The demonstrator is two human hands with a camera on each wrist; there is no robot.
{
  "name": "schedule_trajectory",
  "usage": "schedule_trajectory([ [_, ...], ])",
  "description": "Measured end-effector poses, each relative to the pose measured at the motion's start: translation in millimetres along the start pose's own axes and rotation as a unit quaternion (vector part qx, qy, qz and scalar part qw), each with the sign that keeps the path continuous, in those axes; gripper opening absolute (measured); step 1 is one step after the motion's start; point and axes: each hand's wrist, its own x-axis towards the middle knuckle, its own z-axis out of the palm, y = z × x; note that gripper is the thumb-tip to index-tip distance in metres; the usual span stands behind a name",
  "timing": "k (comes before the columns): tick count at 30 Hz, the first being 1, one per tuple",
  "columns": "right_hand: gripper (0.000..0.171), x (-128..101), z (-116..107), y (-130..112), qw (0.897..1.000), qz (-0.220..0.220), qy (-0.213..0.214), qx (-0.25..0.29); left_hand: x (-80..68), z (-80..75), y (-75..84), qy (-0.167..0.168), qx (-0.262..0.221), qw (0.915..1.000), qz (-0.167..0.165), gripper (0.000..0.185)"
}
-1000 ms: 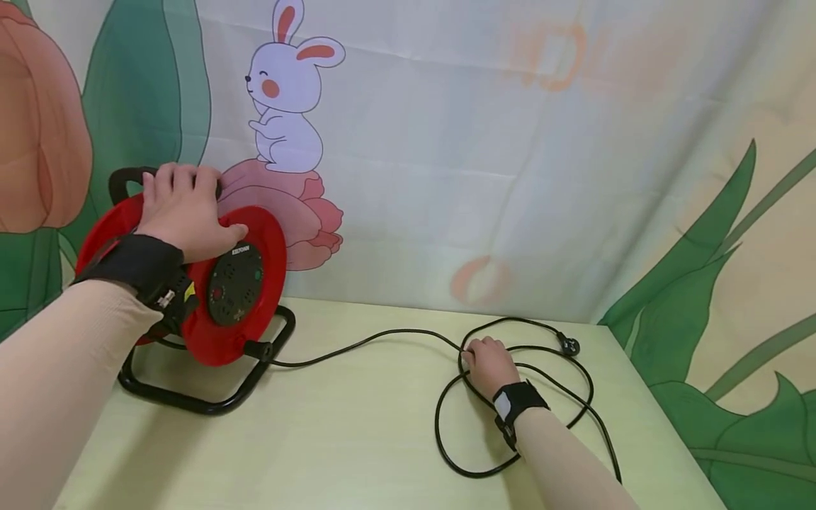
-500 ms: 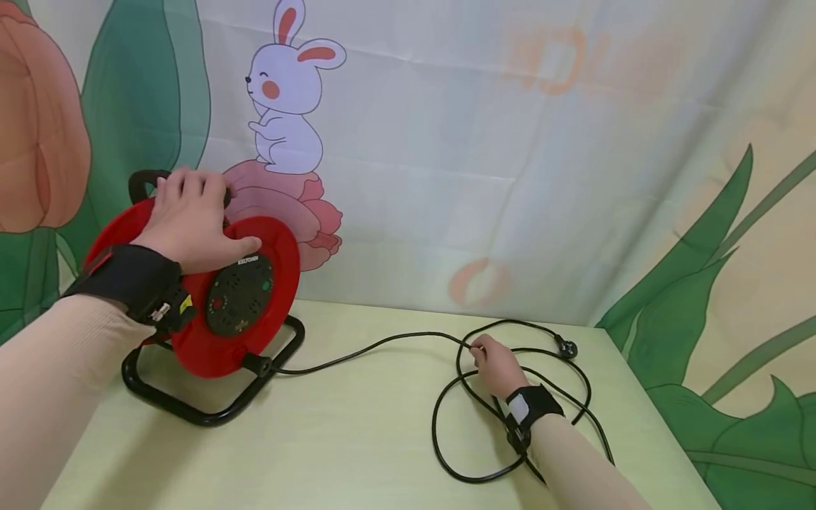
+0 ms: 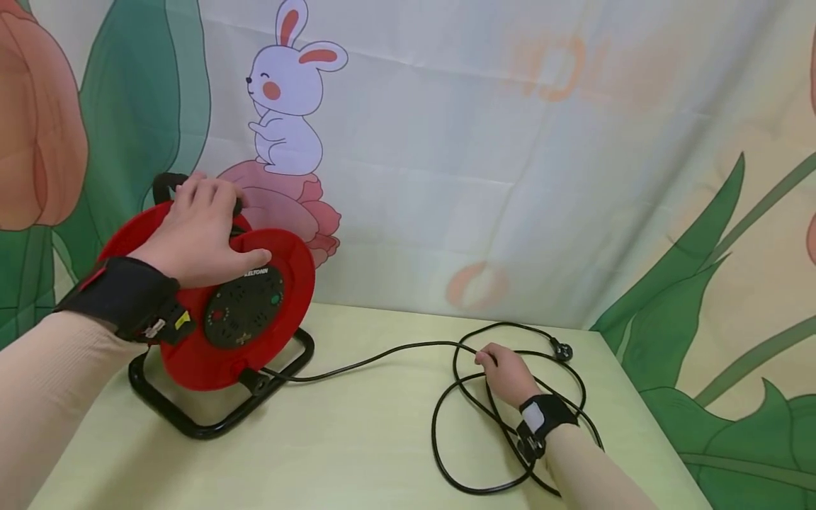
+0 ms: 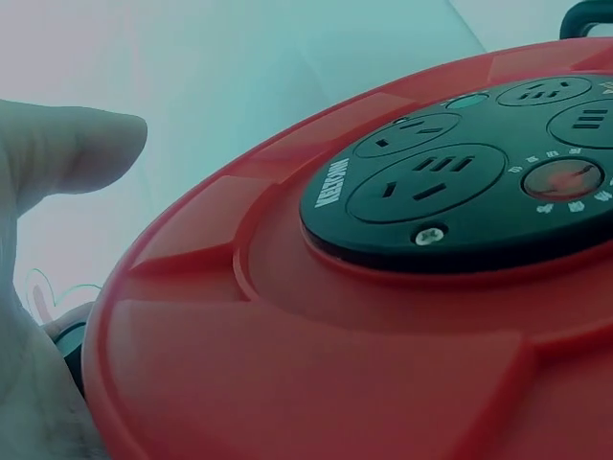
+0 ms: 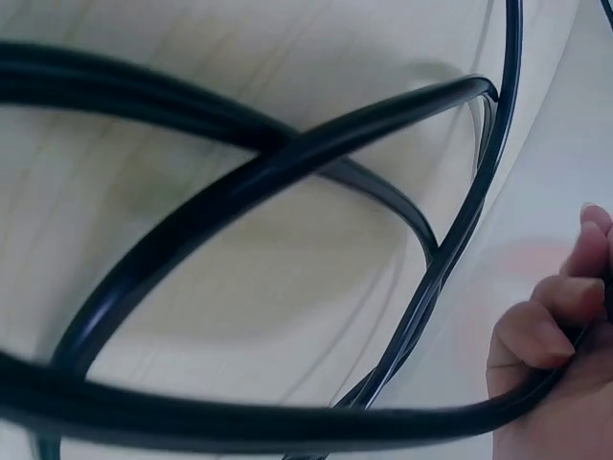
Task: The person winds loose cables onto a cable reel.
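One reel (image 3: 239,319); one cable (image 3: 376,350) | left hand (image 3: 197,234) grips reel's handle (image 3: 167,185); right hand (image 3: 506,372) pinches cable

Pale green table (image 3: 357,439) here, carrying the red cable reel (image 3: 217,312) on its black frame at the left, and black cord (image 3: 459,404) looping loosely across the right, plug (image 3: 562,350) at the back.

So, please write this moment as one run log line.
left hand: holds reel top | right hand: grips cord | plug: on table

Head view down over table (image 3: 357,439), wrist views close on reel (image 4: 287,364), cable (image 5: 287,172)
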Motion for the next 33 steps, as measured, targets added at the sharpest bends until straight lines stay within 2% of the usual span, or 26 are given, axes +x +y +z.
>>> schedule_trajectory([
  [6, 0.019, -2.2, -1.8, 2.1, 1.000, 0.000, -0.007, -0.008, -3.1, -1.6, 8.3, -0.012, -0.017, 0.9997, 0.016, 0.072],
  [10, 0.021, -4.2, -4.4, 1.5, 1.000, 0.013, -0.009, -0.005, -3.2, -3.2, 14.5, -0.029, -0.016, 0.9993, 0.017, 0.074],
  [14, 0.023, -7.7, -6.5, -0.6, 1.000, 0.018, -0.003, -0.008, -3.7, -3.4, 18.1, -0.032, -0.016, 0.9992, 0.018, 0.074],
  [20, 0.024, -10.1, -6.3, -0.1, 1.000, 0.013, 0.008, -0.010, -2.7, -9.6, 25.8, -0.043, -0.001, 0.9988, 0.026, 0.061],
  [23, 0.023, -10.1, -6.0, 1.8, 1.000, 0.012, 0.011, -0.010, 4.4, -16.1, 34.2, -0.043, 0.029, 0.9986, -0.003, 0.059],
  [26, 0.023, -9.4, -5.3, 3.6, 1.000, 0.009, 0.014, -0.009, 14.3, -21.6, 39.9, -0.040, 0.063, 0.9955, -0.058, 0.060],
  [28, 0.022, -8.9, -5.0, 3.9, 1.000, 0.007, 0.015, -0.010, 20.1, -24.4, 40.3, -0.056, 0.077, 0.9911, -0.092, 0.057],
  [30, 0.021, -8.6, -5.2, 3.6, 1.000, 0.007, 0.012, -0.013, 25.0, -26.3, 38.8, -0.083, 0.089, 0.9864, -0.111, 0.055],
  [33, 0.020, -8.4, -8.1, 0.2, 1.000, 0.008, 0.002, -0.016, 30.0, -27.2, 35.1, -0.117, 0.094, 0.9827, -0.109, 0.054],
])
